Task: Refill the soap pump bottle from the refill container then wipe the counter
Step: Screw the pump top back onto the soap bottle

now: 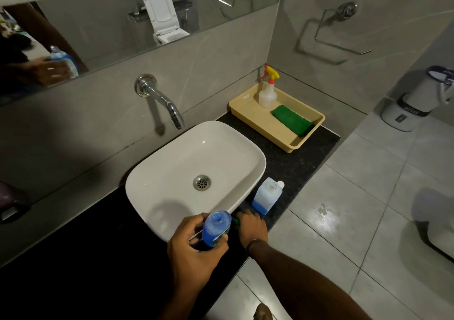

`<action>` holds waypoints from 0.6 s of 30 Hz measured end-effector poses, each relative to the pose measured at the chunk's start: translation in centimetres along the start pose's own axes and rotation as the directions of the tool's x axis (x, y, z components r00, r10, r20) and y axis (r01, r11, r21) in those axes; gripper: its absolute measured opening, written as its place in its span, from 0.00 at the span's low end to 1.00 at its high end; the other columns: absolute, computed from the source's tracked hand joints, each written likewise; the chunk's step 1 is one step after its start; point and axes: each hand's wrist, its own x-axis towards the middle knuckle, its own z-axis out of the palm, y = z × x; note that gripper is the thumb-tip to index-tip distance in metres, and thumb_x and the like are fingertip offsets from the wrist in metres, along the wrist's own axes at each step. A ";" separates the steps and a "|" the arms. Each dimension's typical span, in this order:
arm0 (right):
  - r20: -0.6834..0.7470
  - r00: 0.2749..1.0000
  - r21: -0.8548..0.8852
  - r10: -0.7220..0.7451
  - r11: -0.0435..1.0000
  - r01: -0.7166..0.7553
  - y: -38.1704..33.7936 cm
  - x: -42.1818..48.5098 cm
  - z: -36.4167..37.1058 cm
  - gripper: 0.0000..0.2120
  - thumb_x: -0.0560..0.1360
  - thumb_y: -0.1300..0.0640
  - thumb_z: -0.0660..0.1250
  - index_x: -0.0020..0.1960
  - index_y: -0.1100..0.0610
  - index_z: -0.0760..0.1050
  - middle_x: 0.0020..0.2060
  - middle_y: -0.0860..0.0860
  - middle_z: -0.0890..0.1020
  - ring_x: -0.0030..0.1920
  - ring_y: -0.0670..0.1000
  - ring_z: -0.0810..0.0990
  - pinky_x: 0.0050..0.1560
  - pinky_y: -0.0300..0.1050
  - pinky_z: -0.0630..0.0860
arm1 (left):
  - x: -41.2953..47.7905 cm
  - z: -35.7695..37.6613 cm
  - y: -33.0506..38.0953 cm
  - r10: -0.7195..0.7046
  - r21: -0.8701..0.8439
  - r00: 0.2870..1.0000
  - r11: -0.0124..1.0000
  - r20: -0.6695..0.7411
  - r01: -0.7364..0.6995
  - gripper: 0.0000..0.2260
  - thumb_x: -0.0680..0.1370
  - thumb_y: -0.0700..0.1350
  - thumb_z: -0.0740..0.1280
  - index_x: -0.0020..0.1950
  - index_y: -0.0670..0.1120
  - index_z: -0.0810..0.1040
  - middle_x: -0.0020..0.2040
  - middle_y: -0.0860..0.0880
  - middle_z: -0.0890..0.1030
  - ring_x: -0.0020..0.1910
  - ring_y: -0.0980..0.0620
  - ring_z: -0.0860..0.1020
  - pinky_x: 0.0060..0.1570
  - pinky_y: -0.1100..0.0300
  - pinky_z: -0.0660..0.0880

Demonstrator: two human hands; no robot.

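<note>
My left hand grips the soap bottle, which is full of blue liquid and open at the top, with no pump on it. It stands at the counter's front edge by the basin. My right hand rests on the dark counter just right of the bottle, fingers curled over a small green thing that is mostly hidden. The refill container, a clear rectangular jug with a little blue liquid at the bottom, stands uncapped to the right of the basin, its white cap beside it.
A white basin sits mid-counter under a chrome wall tap. At the far right a beige tray holds a spray bottle and a green cloth. The tiled floor lies right of the counter edge.
</note>
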 end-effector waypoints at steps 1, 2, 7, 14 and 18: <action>-0.003 1.000 0.030 -0.001 1.000 0.001 0.1 -0.4 -0.4 0.13 0.82 0.55 0.61 0.65 0.52 0.77 0.65 0.55 0.79 0.64 0.60 0.77 0.65 0.54 0.75 | 0.0 -0.1 0.1 0.003 0.005 1.000 1.000 -0.004 -0.003 0.24 0.61 0.48 0.81 0.56 0.55 0.83 0.50 0.54 0.88 0.49 0.48 0.88 0.43 0.59 0.85; -0.009 1.000 0.062 0.001 0.998 -0.001 0.3 -1.0 -0.9 0.12 0.80 0.55 0.62 0.62 0.53 0.77 0.63 0.54 0.80 0.62 0.59 0.79 0.62 0.53 0.77 | 0.1 -0.1 0.3 0.009 0.009 1.000 1.000 -0.010 -0.008 0.24 0.61 0.48 0.81 0.56 0.57 0.83 0.50 0.55 0.88 0.49 0.48 0.87 0.43 0.60 0.85; -0.120 0.993 0.254 0.016 0.967 0.015 1.1 -4.0 -7.7 0.12 0.74 0.48 0.69 0.57 0.48 0.78 0.53 0.48 0.84 0.54 0.56 0.83 0.54 0.49 0.80 | 1.5 -0.7 2.6 0.040 0.012 0.998 0.999 -0.050 -0.039 0.22 0.60 0.50 0.80 0.53 0.60 0.83 0.48 0.58 0.87 0.46 0.50 0.87 0.41 0.61 0.84; -0.498 0.865 0.721 -0.062 0.524 0.453 -4.5 -7.9 -28.2 0.12 0.75 0.56 0.76 0.58 0.54 0.82 0.53 0.50 0.86 0.49 0.46 0.85 0.51 0.46 0.83 | 4.6 -1.7 7.4 0.027 -0.010 0.994 1.000 -0.107 -0.028 0.23 0.59 0.41 0.84 0.47 0.62 0.84 0.44 0.61 0.88 0.42 0.57 0.87 0.38 0.56 0.86; -0.553 0.818 0.808 -0.158 0.141 0.573 -9.1 -11.6 -36.1 0.11 0.77 0.64 0.72 0.59 0.62 0.81 0.48 0.55 0.85 0.42 0.48 0.85 0.45 0.41 0.84 | 6.1 -3.0 10.5 0.036 -0.025 0.993 0.999 -0.112 -0.039 0.21 0.60 0.45 0.85 0.46 0.64 0.84 0.45 0.63 0.87 0.43 0.58 0.87 0.38 0.57 0.86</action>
